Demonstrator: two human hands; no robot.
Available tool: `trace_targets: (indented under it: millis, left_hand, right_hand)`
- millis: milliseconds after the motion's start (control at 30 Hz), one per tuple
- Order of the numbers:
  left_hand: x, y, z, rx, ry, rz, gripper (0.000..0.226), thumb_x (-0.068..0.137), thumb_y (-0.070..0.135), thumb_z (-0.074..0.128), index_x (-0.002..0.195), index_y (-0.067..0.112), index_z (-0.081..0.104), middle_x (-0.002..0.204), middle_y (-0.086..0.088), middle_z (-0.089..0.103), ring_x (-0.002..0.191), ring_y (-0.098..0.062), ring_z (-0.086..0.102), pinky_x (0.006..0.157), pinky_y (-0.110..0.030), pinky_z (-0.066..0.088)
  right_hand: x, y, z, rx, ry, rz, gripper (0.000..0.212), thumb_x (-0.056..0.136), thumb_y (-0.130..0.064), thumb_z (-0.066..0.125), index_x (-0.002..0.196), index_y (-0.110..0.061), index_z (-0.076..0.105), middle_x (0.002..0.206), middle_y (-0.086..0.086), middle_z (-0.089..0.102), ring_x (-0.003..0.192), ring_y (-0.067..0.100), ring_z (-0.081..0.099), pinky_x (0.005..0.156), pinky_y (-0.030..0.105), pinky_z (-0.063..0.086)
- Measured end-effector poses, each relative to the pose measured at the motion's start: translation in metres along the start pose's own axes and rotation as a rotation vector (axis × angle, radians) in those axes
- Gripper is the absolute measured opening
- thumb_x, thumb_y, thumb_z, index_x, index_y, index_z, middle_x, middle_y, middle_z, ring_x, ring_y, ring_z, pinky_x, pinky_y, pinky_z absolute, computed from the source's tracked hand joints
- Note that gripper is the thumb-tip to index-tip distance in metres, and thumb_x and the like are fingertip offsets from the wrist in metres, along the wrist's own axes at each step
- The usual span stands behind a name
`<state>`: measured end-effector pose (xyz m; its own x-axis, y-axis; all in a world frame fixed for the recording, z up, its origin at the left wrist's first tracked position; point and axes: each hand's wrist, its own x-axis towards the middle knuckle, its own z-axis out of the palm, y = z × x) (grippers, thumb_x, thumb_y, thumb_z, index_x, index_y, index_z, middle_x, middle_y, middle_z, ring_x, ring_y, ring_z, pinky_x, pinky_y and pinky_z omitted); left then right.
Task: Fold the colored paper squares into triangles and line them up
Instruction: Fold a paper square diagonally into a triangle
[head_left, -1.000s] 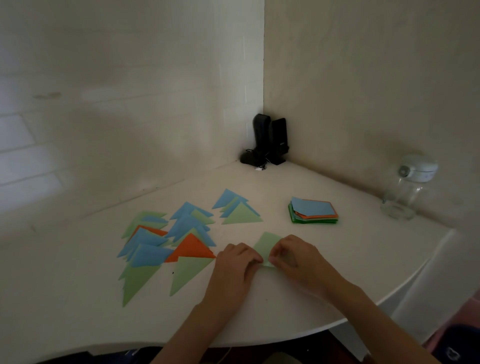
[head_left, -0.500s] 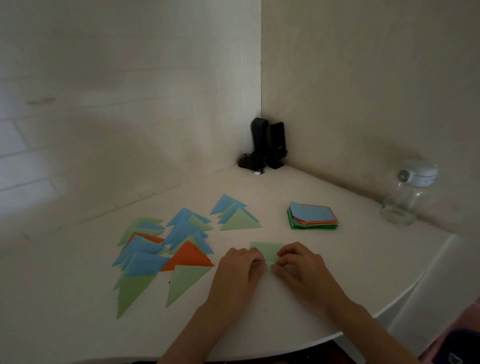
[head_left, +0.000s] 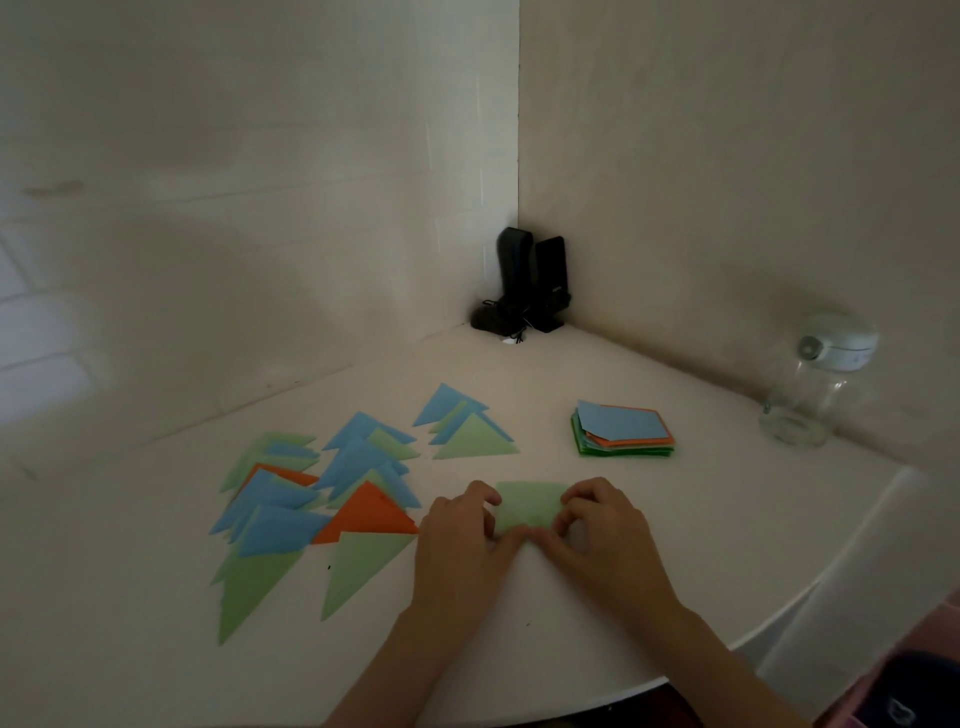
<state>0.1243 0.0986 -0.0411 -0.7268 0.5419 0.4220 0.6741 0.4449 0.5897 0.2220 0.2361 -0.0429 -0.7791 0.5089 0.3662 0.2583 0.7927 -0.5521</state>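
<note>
Since a moment ago the hands have drawn slightly apart, and more of the light green paper (head_left: 530, 506) shows between them; one second back it lay tilted with a corner pointing away, now its far edge runs level.

Left hand (head_left: 462, 535): fingers curled, tips pinching the paper's left edge. Right hand (head_left: 597, 525): fingers curled too, pinching the right edge near the corner. Thumbs meet low at the paper's near edge, which is hidden. Paper lies on the white table (head_left: 649, 597), just in front of the person.

Left of the hands: folded triangles (head_left: 311, 499) in overlapping rows, blue, light green and two orange, points toward the wall. The nearest green triangle (head_left: 358, 569) lies just beside the left hand. A smaller cluster of blue and green triangles (head_left: 467, 428) sits farther back.

Right, beyond the hands: stack of unfolded squares (head_left: 623, 428), blue on top, orange and green beneath.

Far right by the wall: clear jar (head_left: 810, 389) with white lid. In the corner: two black upright objects (head_left: 530, 283), kind unclear.
</note>
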Motion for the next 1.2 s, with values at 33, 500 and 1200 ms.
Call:
trace_targets:
  millis: [33,500,1200]
  left_hand:
    - [0.001,0.0,-0.001,-0.015,-0.021,-0.012,0.032,0.074,0.038,0.074,0.096,0.027,0.054,0.065,0.013,0.05,0.074,-0.011,0.047,0.069,-0.029,0.041]
    - [0.006,-0.019,-0.005,-0.077,-0.085,0.094,0.033,0.078,0.001,0.065,0.072,0.034,0.065,0.075,0.011,0.055,0.071,-0.005,0.052,0.068,-0.011,0.037]
    - [-0.017,0.021,0.001,0.396,0.034,0.269,0.026,0.076,0.031,0.041,0.078,0.029,0.066,0.079,0.015,0.064,0.075,-0.015,0.055,0.063,-0.029,0.04]
  right_hand:
    - [0.001,0.0,0.0,0.013,-0.005,0.009,0.026,0.07,-0.046,0.075,0.066,-0.034,0.052,0.093,-0.011,0.05,0.09,0.009,0.052,0.079,0.033,0.043]
    - [0.011,0.001,-0.021,0.204,-0.282,0.096,0.041,0.07,-0.028,0.067,0.111,-0.032,0.061,0.108,-0.009,0.052,0.106,0.014,0.053,0.096,0.026,0.041]
    - [-0.006,-0.011,-0.025,0.074,0.007,0.026,0.017,0.069,-0.033,0.075,0.086,-0.032,0.071,0.084,-0.008,0.043,0.075,0.007,0.05,0.069,0.021,0.042]
